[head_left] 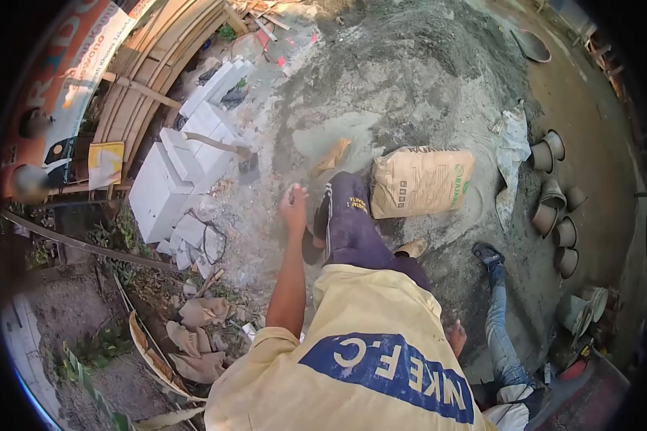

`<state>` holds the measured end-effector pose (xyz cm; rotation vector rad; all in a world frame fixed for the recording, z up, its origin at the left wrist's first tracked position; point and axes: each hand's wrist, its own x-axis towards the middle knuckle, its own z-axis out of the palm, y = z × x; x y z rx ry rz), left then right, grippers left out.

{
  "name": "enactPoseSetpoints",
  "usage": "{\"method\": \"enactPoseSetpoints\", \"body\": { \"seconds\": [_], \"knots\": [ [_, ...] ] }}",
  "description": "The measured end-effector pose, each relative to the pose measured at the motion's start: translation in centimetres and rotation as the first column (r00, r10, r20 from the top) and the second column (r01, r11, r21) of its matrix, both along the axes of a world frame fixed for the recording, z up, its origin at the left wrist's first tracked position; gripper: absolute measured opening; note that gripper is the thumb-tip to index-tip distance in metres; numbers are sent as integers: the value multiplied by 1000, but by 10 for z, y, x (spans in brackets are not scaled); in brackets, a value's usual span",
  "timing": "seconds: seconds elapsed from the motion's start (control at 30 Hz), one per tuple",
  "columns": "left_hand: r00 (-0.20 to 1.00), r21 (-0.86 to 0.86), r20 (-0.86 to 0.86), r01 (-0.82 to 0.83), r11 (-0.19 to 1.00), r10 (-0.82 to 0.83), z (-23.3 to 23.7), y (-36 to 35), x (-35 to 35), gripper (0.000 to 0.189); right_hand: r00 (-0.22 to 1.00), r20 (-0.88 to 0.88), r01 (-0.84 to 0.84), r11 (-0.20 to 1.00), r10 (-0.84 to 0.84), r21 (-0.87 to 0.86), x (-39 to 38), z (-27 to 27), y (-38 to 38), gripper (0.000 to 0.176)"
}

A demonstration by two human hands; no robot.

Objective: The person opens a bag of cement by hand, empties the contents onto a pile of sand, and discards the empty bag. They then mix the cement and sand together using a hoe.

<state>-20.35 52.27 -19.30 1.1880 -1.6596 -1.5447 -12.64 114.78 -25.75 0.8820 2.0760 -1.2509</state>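
Note:
My left hand (pixel 293 205) hangs at the end of my stretched arm, left of my dark trousers, above the grey dusty ground. Its fingers are loosely bent, and nothing shows in them. Beside my right side, low in the view, my right hand (pixel 456 337) is partly hidden by my shirt; its visible fingers are apart and bare of any object. A full brown paper sack (pixel 423 183) with green print lies just right of my legs, touched by neither hand. Nearest my left hand is a hoe (pixel 249 165), its wooden handle resting across white blocks.
White blocks (pixel 162 190) are stacked at left, with broken pieces below. A grey sand heap (pixel 410 65) spreads ahead. Several buckets (pixel 543 156) stand or lie at right, near a crumpled white sheet (pixel 512 161). Another person's jeans-clad leg (pixel 502 330) extends at lower right.

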Motion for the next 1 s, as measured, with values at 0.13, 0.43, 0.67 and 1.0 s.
{"method": "enactPoseSetpoints", "body": {
  "seconds": [0.13, 0.43, 0.67, 1.0],
  "knots": [
    [983, -78, -156, -113, 991, 100, 49, -60, 23, 37, 924, -300, -207, 970, 236, 128, 22, 30, -10, 26],
    [970, -748, 212, 239, 619, -119, 285, -389, 234, 42, 869, -123, -371, 796, 479, 478, 41, 148, -168, 59],
    [881, -302, 51, -435, 848, 470, -11, -527, 415, 46, 926, -72, -332, 892, 369, 306, 116, 131, -496, 55],
    [-45, 630, 501, 704, 328, -864, -223, -349, 662, 46, 898, -296, -172, 879, 326, 445, 175, 220, -539, 47]
  ]
}}
